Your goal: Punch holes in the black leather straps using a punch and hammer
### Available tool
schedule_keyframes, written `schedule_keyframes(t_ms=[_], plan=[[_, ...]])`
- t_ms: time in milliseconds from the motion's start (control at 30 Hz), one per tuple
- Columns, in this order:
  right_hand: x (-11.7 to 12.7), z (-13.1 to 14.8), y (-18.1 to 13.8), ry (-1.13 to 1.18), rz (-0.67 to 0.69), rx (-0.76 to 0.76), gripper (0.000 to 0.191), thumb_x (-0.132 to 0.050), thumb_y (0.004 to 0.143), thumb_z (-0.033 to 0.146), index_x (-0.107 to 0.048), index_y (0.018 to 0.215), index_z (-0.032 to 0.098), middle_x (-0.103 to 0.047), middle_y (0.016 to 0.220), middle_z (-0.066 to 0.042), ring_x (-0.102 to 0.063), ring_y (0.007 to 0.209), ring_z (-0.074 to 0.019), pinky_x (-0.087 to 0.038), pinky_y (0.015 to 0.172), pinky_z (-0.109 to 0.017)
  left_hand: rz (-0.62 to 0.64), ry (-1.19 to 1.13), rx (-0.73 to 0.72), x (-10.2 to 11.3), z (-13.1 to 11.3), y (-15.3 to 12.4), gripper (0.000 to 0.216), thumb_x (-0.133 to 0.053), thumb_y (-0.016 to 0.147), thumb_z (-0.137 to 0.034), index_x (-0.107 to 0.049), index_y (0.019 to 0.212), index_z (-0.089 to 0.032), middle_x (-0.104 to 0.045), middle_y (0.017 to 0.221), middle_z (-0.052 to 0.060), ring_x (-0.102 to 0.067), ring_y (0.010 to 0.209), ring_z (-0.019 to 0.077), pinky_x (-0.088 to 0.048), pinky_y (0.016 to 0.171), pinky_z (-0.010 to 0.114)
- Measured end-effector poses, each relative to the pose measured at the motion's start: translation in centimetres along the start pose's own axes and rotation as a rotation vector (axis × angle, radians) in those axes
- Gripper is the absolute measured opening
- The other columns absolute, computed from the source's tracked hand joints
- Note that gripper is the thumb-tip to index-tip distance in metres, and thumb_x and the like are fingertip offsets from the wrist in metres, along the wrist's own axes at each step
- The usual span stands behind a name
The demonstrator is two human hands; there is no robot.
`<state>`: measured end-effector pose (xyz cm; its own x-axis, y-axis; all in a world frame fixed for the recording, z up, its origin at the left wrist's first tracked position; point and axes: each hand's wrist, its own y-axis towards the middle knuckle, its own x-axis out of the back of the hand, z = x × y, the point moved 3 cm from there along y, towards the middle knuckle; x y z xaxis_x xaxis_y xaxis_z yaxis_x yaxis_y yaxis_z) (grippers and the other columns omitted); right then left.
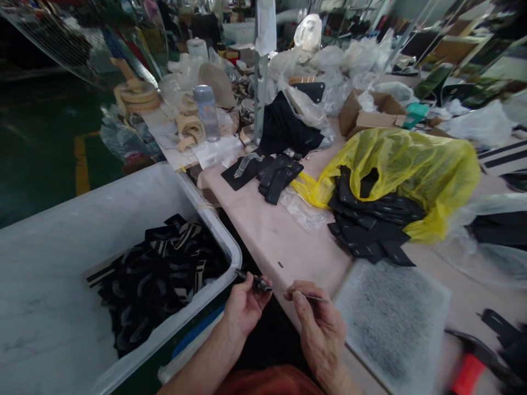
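My left hand (249, 304) is closed around a short dark cylindrical tool (260, 283) with a metallic end, over the table's near edge. Facing it, my right hand (315, 315) pinches a thin, pale, rod-like piece (316, 297), whose exact kind I cannot make out. A small gap separates the rod from the dark tool. A tiny dark piece (280, 265) lies on the pink tabletop (304, 258) just beyond my hands. To the right of my right hand rests a speckled grey-white slab (395, 318).
At left stands a white bin (164, 184) holding many black strap pieces (160, 280). A yellow plastic bag (411, 164) spills black pieces (370, 236) onto the table. A red-handled hammer (469, 373) lies at lower right. A metal post (260, 99) and a bottle (207, 112) stand behind.
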<state>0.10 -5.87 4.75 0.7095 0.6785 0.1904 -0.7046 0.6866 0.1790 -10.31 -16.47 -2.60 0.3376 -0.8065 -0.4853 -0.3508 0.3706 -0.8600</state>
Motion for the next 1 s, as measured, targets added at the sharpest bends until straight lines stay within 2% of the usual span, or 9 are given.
schedule_keyframes(t_ms=[267, 500, 667, 833, 1000], plan=[[-0.9, -0.5, -0.1, -0.106, 0.051, 0.108, 0.010, -0.052, 0.093, 0.016, -0.057, 0.096, 0.024, -0.063, 0.087, 0.000, -0.062, 0.076, -0.0128, -0.050, 0.068, -0.023, -0.038, -0.038, 0.022, -0.1, 0.2, -0.2, 0.019, -0.052, 0.096, -0.019, -0.059, 0.080, -0.011, -0.071, 0.077, 0.011, -0.071, 0.064, 0.0200, -0.061, 0.055, 0.029], [-1.4, -1.2, 0.0, -0.136, 0.066, 0.061, 0.008, -0.054, 0.091, 0.017, -0.059, 0.093, 0.024, -0.065, 0.083, 0.000, -0.063, 0.074, -0.0148, -0.050, 0.068, -0.025, -0.047, -0.042, 0.017, 0.2, 0.2, 0.1, 0.018, -0.052, 0.096, -0.019, -0.058, 0.081, -0.011, -0.071, 0.080, 0.011, -0.071, 0.066, 0.0204, -0.061, 0.056, 0.030], [-2.4, -2.3, -0.5, -0.108, 0.132, 0.037, 0.012, -0.053, 0.091, 0.017, -0.062, 0.093, 0.025, -0.066, 0.088, -0.002, -0.063, 0.080, -0.0169, -0.050, 0.072, -0.027, -0.010, -0.051, 0.016, 0.2, 0.5, 0.4, 0.016, -0.052, 0.095, -0.018, -0.058, 0.082, -0.012, -0.071, 0.080, 0.011, -0.071, 0.065, 0.0206, -0.060, 0.056, 0.031], [-1.9, -2.2, -0.3, -0.128, 0.056, 0.044, 0.009, -0.055, 0.090, 0.017, -0.060, 0.093, 0.025, -0.064, 0.086, 0.000, -0.062, 0.077, -0.0158, -0.049, 0.069, -0.025, -0.041, -0.061, 0.016, 0.2, 0.2, 0.4, 0.015, -0.051, 0.096, -0.017, -0.056, 0.082, -0.012, -0.071, 0.082, 0.011, -0.072, 0.067, 0.0206, -0.061, 0.058, 0.032], [-2.2, -2.5, -0.1, -0.132, 0.102, 0.055, 0.010, -0.055, 0.091, 0.018, -0.061, 0.093, 0.025, -0.065, 0.089, -0.001, -0.062, 0.080, -0.0158, -0.049, 0.072, -0.026, -0.024, -0.052, 0.003, 0.1, 0.2, 0.4, 0.014, -0.052, 0.095, -0.018, -0.055, 0.082, -0.013, -0.071, 0.082, 0.010, -0.071, 0.067, 0.0214, -0.061, 0.060, 0.033]])
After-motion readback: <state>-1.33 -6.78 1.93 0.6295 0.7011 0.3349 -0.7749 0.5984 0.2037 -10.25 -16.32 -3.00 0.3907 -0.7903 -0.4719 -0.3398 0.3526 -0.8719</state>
